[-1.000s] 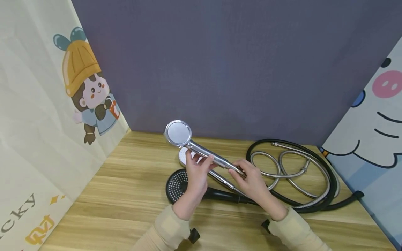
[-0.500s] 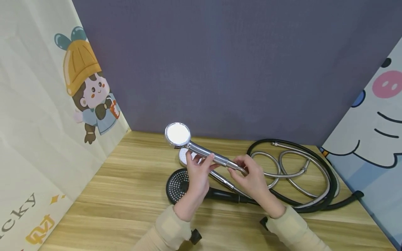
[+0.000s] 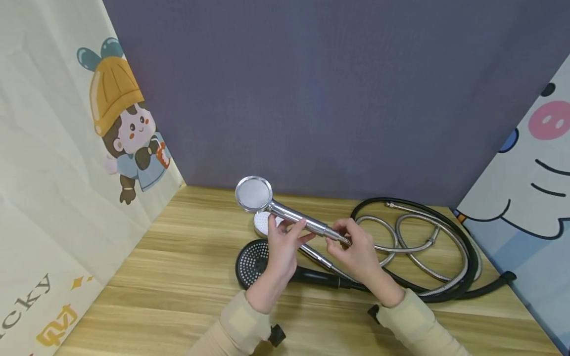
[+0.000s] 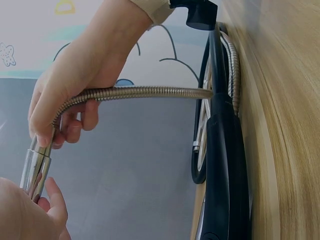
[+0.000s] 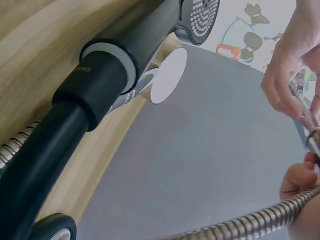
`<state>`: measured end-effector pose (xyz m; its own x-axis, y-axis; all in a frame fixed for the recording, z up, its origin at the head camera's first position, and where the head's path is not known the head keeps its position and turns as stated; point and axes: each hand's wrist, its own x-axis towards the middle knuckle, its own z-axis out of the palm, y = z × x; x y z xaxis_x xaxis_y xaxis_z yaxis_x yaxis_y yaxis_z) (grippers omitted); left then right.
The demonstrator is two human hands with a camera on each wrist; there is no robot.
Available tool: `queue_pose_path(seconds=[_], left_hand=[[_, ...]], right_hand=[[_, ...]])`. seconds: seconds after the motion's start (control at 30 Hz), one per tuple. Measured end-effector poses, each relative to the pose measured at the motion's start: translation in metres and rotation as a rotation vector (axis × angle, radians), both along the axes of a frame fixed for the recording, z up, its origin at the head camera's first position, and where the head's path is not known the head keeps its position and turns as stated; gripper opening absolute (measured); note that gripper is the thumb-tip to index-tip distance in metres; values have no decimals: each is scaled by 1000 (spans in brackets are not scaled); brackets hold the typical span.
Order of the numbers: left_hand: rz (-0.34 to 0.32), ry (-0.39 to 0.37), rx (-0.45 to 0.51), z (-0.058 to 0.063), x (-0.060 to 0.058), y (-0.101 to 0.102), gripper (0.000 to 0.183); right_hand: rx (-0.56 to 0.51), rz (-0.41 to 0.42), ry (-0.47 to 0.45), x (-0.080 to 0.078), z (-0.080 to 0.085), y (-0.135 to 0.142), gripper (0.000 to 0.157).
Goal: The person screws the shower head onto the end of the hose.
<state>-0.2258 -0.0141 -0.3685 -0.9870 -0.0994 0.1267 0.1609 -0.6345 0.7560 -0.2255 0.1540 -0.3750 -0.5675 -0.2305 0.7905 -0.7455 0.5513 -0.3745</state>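
A chrome shower head (image 3: 291, 216) with a round pale face is held up above the table. My left hand (image 3: 284, 247) grips its handle from below, thumb and fingers about the tube. At the handle's lower end my right hand (image 3: 356, 249) pinches the connector of a metal shower hose (image 3: 345, 241). In the left wrist view this hose (image 4: 150, 92) bends out of the right hand (image 4: 82, 75) and runs back to the table. Below the hands lie a second chrome shower head (image 3: 315, 254) with a white face and a black shower head (image 3: 317, 277).
Coiled black hose (image 3: 467, 267) and metal hoses (image 3: 411, 249) lie at the right of the wooden table (image 3: 187, 277). A grey-blue panel (image 3: 311, 99) stands behind, with printed cartoon sheets (image 3: 44, 148) at both sides.
The held shower head has shifted slightly right and down. My right hand's fingers have moved about the connector, and its face has tilted, catching light briefly.
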Motion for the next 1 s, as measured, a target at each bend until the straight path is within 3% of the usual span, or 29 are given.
queue_pose_path(seconds=[0.23,0.53,0.8,1.0], left_hand=[[1,14,5,-2,-2,-1,52],[-33,-4,-31,-3,0,0,49],[-67,-26,-78,-4,3,0,43],[-83,-45,-105,-6,7,2,52]], right_hand=[[17,-55,-113,2,2,-2,30],[-75,-15,-121,2,0,-2,31],[-100,-52,-64,2,4,-2,30],[-137,-53,-116,1,5,-2,32]])
